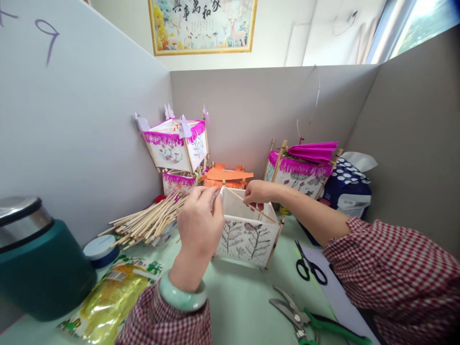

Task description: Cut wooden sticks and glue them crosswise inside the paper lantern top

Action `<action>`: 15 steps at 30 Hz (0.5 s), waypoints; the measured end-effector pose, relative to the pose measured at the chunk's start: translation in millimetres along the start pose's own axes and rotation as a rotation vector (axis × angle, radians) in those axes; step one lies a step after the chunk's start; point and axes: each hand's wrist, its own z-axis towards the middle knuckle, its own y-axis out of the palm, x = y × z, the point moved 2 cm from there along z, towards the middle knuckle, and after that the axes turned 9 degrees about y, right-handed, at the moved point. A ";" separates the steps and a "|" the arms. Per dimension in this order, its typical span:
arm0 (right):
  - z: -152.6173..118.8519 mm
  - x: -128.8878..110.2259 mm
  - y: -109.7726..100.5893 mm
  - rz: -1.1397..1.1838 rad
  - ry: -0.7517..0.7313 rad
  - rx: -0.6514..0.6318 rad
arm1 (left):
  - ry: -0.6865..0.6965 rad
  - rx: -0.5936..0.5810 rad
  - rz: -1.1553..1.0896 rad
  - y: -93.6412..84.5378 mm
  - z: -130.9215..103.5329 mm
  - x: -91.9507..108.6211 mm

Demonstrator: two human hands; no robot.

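Note:
A box-shaped lantern (246,239) with white sides and wooden sticks at its corners stands on the table; black trees are drawn on its front. My left hand (201,218) is closed at its left upper corner, and what the fingers pinch there is hidden. Over the open top, my right hand (259,192) pinches a thin wooden stick (266,215), which slants across toward the right front corner. A bundle of loose sticks (153,220) lies left of my left hand.
Scissors (309,268) and green-handled pruning shears (298,316) lie at right. Finished-looking lanterns (176,143) stand behind left, another lantern (298,172) behind right. A teal flask (39,268), round tub (101,250) and yellow packet (115,297) occupy the left. Grey partitions (258,110) enclose the table.

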 end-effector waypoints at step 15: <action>0.4 1.7 1.2 -0.010 -0.011 0.005 | -0.232 -0.955 0.045 61.0 89.9 -44.2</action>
